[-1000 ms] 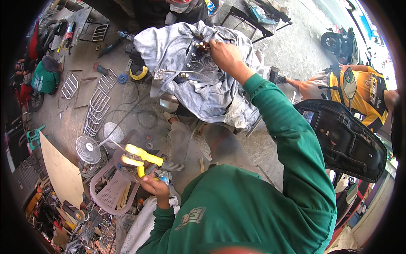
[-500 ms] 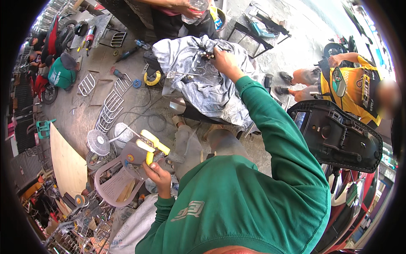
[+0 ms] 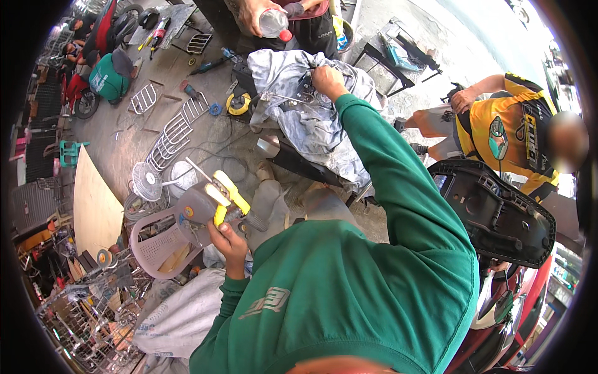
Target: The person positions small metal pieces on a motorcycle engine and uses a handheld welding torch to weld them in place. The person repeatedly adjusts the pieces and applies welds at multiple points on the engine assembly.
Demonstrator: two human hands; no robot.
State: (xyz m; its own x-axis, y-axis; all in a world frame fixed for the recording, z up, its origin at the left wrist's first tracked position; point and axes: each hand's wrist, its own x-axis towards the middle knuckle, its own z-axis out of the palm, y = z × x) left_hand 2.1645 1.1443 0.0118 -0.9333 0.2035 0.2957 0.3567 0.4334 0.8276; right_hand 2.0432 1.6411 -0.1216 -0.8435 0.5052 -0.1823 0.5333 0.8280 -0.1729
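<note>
My left hand (image 3: 229,244) is closed around a yellow clamp-like tool (image 3: 232,193) with pale-lined jaws. A thin rod (image 3: 199,169) extends from the jaws' side toward the upper left. Ahead, my right hand (image 3: 328,81) reaches over a crumpled grey-white cloth (image 3: 333,137), its fingers curled at a small dark part (image 3: 305,81); its grip is mostly hidden. A thin metal rod (image 3: 281,97) lies on the cloth beside that part. The cloth drapes over a low stand, with a dark curved panel (image 3: 296,163) sticking out below it.
Across the cloth, another person's hand (image 3: 250,15) holds a clear bottle (image 3: 272,23) with a red cap. A person in yellow (image 3: 514,128) is at the right, beside a black plastic tray-like part (image 3: 498,212). Left are a chair (image 3: 152,252), fan (image 3: 147,181), cables and metal racks (image 3: 171,140).
The view has shifted, moving most things slightly. The other person's bottle has come lower and tipped, its red cap pointing down. Both my hands keep about the same places.
</note>
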